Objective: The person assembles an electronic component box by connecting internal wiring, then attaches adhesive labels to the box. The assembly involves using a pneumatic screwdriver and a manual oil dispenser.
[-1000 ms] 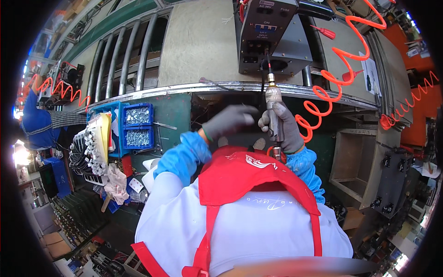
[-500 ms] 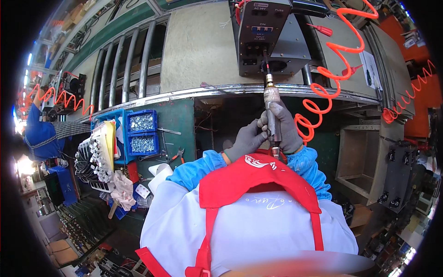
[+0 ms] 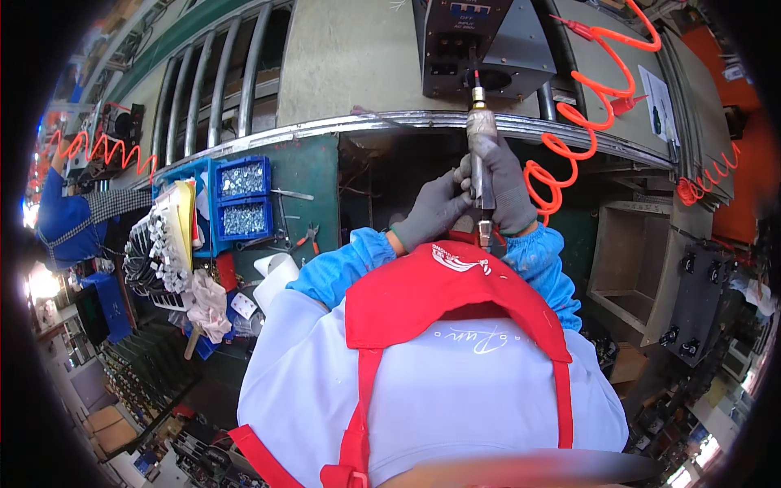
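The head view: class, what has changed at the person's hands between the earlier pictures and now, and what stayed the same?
The left hand, apart from the driver a second ago, has moved right, to the driver's side; whether it grips it cannot be told. Unchanged: the right hand holds the driver, its bit pointing toward the dark metal box.

A metal roller conveyor (image 3: 254, 71) runs beside a green worktable (image 3: 313, 180).
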